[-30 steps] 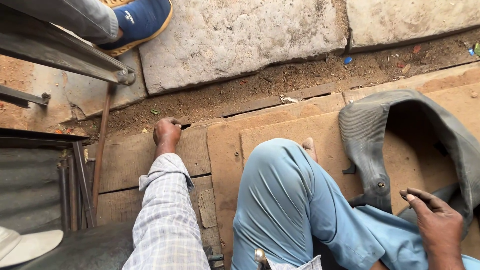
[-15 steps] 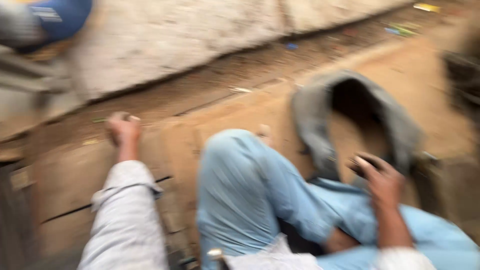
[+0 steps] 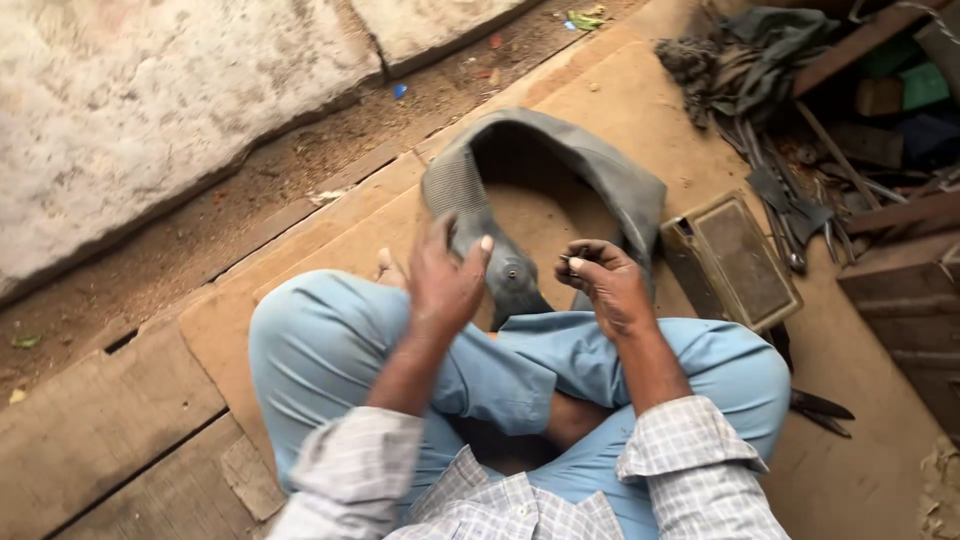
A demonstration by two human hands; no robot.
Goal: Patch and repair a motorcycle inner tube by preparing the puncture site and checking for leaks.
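Rubber inner tube (image 3: 600, 180), dark grey and slack, lies curled in a loop on the wooden floor boards (image 3: 130, 440) just beyond the person's crossed legs in light blue trousers (image 3: 330, 350), its near part draped down between the knees, where a small round valve (image 3: 512, 272) shows on the rubber. The left hand (image 3: 445, 280) hovers over that near part of the tube, fingers loosely spread and half open, holding nothing that can be seen; whether the fingertips touch the rubber I cannot tell. The right hand (image 3: 605, 285) is curled narrow, its thumb and fingers pinched on a small dark object (image 3: 575, 260) too small to identify, held just above the tube's near edge and close beside the valve. Both wrists come out of rolled checked shirt sleeves. To the right of the tube, touching or almost touching its outer side, lies a flat rectangular brown tin (image 3: 735, 260). Farther right and up, a heap of metal tools (image 3: 790, 200) and a bundle of dark rags (image 3: 740, 50) sit against wooden pieces. Along the upper left runs a strip of dirt and a pale stone slab (image 3: 150, 110).
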